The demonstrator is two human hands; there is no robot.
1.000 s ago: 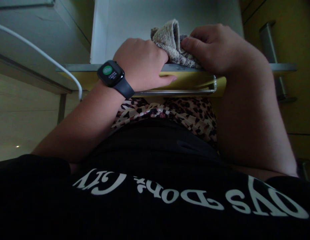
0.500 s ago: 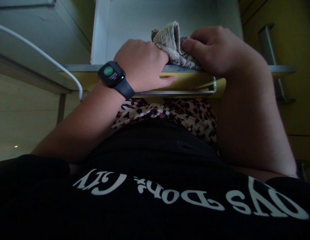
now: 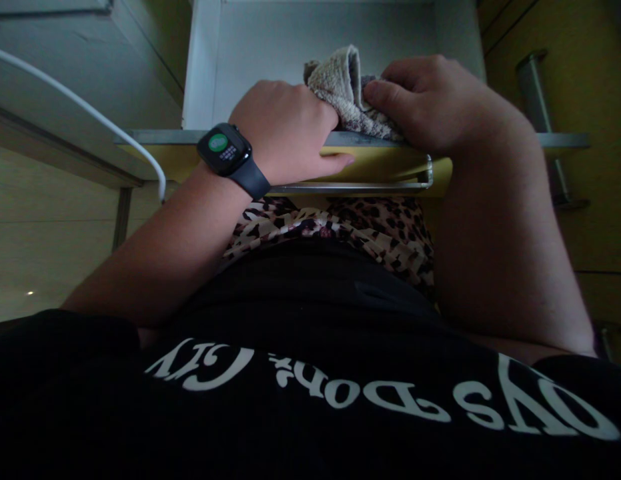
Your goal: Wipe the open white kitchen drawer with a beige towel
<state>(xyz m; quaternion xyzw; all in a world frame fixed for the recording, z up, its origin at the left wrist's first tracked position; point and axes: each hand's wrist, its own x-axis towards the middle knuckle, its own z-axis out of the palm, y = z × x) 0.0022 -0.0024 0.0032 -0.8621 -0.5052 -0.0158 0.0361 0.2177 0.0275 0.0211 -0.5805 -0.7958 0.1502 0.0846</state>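
Observation:
A beige terry cloth (image 3: pixel 343 90) lies bunched on the front edge of an open white drawer (image 3: pixel 300 47). My right hand (image 3: pixel 430 103) is closed on the cloth, thumb pressing it against the drawer's front rim. My left hand (image 3: pixel 285 137), with a dark smartwatch on the wrist, wraps over the drawer's yellow front panel (image 3: pixel 385 168), thumb lying along it above the metal handle bar (image 3: pixel 360 187). The left knuckles touch the cloth's left side.
A white cable (image 3: pixel 90 113) runs across the left, past a grey cabinet side. Yellow cabinet fronts with metal handles (image 3: pixel 537 100) stand at the right. My black shirt and leopard-print clothing fill the lower view, close against the drawer front.
Almost nothing: both hands and the cloth stay in place, with only a slight shift of the view downward.

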